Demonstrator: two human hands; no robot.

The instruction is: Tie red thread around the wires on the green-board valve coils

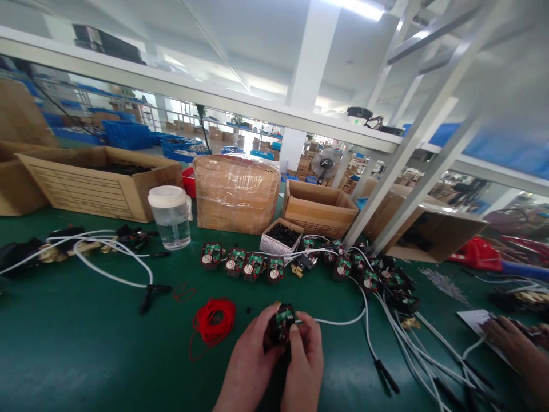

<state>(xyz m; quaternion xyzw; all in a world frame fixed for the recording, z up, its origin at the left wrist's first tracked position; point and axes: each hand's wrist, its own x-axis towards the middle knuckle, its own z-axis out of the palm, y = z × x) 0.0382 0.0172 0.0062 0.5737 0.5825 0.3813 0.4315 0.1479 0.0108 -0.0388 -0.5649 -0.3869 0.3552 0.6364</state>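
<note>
My left hand (251,360) and my right hand (305,357) meet low in the middle of the view, both closed around one small black valve part (281,326) with a green board on top. A white tube (343,319) runs from that part off to the right. Just left of my hands lies a coil of red bands (213,321) on the green table (86,349). Behind my hands stands a row of several similar black and green parts (242,263).
A clear lidded jug (170,217), cardboard boxes (100,180), a taped brown parcel (235,191) and a small box of black pieces (281,236) stand at the back. White tubes (407,337) and more parts spread to the right, where another person's hand (512,337) rests. White frame posts (412,154) rise there.
</note>
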